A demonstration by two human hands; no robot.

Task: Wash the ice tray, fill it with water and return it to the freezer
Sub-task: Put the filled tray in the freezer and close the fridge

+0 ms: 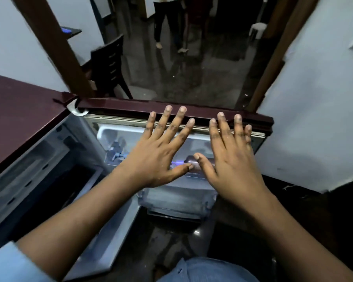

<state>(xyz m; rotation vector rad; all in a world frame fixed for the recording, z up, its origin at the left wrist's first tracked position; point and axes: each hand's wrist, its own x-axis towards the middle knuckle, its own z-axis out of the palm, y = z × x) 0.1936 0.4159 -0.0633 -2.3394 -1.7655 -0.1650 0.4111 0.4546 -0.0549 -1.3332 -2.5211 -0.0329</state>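
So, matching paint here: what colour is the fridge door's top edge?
The door edge is dark maroon; head view.

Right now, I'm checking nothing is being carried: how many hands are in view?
2. The left hand is spread over the open fridge door; the right hand beside it. Both empty.

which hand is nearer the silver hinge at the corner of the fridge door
Left. The left hand is spread over the open fridge door, to the right of the hinge; the right hand lies farther right, beyond the left hand, near the door's free end.
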